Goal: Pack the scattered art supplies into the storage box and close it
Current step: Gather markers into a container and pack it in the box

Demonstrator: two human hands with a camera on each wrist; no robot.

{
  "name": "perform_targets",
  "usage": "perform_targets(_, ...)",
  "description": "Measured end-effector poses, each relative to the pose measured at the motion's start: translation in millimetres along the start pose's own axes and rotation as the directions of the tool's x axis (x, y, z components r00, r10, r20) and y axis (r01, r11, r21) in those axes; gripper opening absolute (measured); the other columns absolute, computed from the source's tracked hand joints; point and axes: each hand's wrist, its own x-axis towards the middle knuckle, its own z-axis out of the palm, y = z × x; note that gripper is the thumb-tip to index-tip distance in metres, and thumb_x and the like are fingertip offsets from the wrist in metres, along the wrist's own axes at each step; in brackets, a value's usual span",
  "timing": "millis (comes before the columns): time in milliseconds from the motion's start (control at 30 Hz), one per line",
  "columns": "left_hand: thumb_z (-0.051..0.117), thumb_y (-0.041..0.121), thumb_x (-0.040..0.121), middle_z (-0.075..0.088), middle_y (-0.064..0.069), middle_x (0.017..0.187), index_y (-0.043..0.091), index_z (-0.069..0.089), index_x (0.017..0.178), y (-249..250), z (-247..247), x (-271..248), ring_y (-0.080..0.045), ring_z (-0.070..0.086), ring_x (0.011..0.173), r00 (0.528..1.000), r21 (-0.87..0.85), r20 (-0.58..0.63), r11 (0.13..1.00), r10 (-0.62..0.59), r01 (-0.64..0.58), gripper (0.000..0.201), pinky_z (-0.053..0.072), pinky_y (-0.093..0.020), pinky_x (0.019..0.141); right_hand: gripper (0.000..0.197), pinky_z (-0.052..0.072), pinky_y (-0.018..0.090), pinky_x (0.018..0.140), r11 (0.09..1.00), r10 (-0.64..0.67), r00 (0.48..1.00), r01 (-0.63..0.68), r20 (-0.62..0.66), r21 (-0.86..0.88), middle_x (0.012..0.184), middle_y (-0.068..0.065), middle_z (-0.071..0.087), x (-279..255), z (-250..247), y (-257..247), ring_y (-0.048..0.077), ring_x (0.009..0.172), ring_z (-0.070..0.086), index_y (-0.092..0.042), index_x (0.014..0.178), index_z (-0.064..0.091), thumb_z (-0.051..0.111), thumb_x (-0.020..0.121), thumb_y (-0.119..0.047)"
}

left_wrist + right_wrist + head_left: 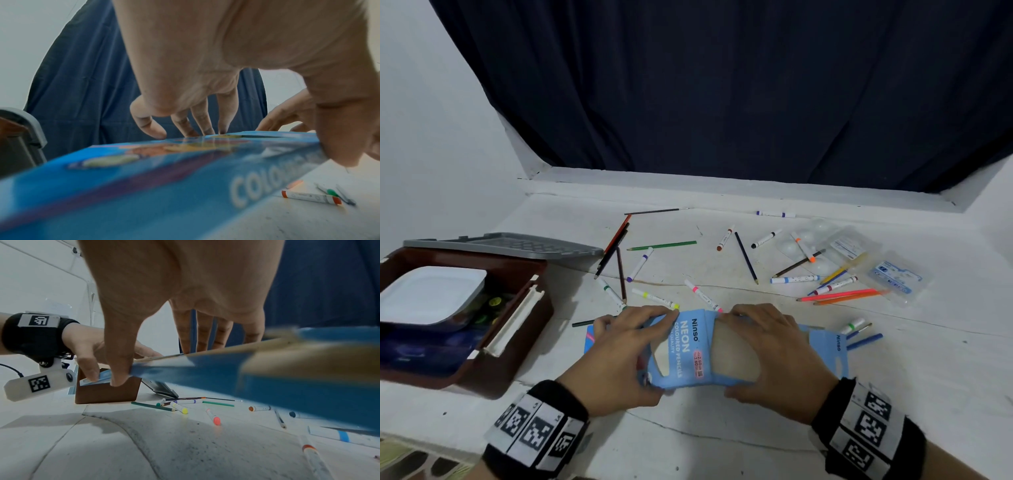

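A flat light-blue pencil carton (685, 346) marked "NEON COLOURED PENCILS" is held just above the white table at front centre. My left hand (637, 353) grips its left end, fingers on the far edge and thumb on the near edge (205, 113). My right hand (767, 353) grips the right part the same way, beside an open flap (164, 321). The brown storage box (493, 373) stands at the left, its grey lid (510, 244) swung back. A white palette (431, 294) and small paint pots lie inside. Markers and pencils are scattered beyond the carton, among them a pink marker (702, 295) and a green pencil (662, 245).
Clear plastic blister packs (852, 246) lie at the right rear, with neon pink and orange pencils (842, 295) in front of them. A dark curtain (722, 85) hangs over the ledge behind the table. An orange-capped marker (310, 197) lies near the carton.
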Motion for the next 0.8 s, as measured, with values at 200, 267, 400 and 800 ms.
perform_targets(200,0.063,0.062,0.058,0.026,0.029,0.146,0.047,0.027,0.149,-2.5,1.8,0.1,0.006,0.024,0.135,0.998,0.021,0.05,0.999,0.033,-0.034,0.1,0.023,-0.038,0.1,0.092,0.035,0.035,0.104,0.998,-0.06,0.998,0.059,0.027,0.016,0.135,-0.013,0.045,-1.4,1.8,0.7,0.008,0.124,0.04,-0.03,0.138,0.048,0.07,0.057,-0.067)
perform_targets(267,0.067,0.06,0.058,0.028,0.028,0.147,0.048,0.026,0.149,-2.0,4.2,0.6,0.005,0.024,0.135,0.997,0.034,0.055,0.998,0.046,-0.048,0.101,0.024,-0.04,0.098,0.092,0.037,0.036,0.103,0.996,-0.091,0.995,0.091,0.03,-0.003,0.134,-0.01,0.049,-0.5,2.7,0.2,0.011,0.123,0.043,-0.026,0.137,0.048,0.069,0.058,-0.067)
perform_targets(400,0.07,0.058,0.058,0.031,0.026,0.146,0.046,0.03,0.148,3.6,7.7,4.8,0.002,0.028,0.134,0.997,0.043,0.038,0.997,0.062,-0.064,0.1,0.024,-0.042,0.099,0.096,0.034,0.033,0.102,0.995,-0.096,0.995,0.096,0.008,-0.031,0.133,-0.008,0.052,4.7,2.8,-0.9,0.011,0.12,0.045,-0.022,0.138,0.047,0.072,0.057,-0.068)
perform_targets(800,0.074,0.058,0.058,0.028,0.025,0.151,0.042,0.028,0.151,-4.5,19.6,1.5,0.004,0.021,0.139,1.0,-0.049,-0.031,0.999,0.003,-0.004,0.105,0.004,-0.046,0.116,0.097,0.027,0.057,0.114,0.978,0.014,1.0,-0.013,0.004,-0.208,0.137,-0.005,0.049,-4.2,3.5,10.6,0.017,0.129,0.042,-0.022,0.142,0.045,0.069,0.057,-0.062)
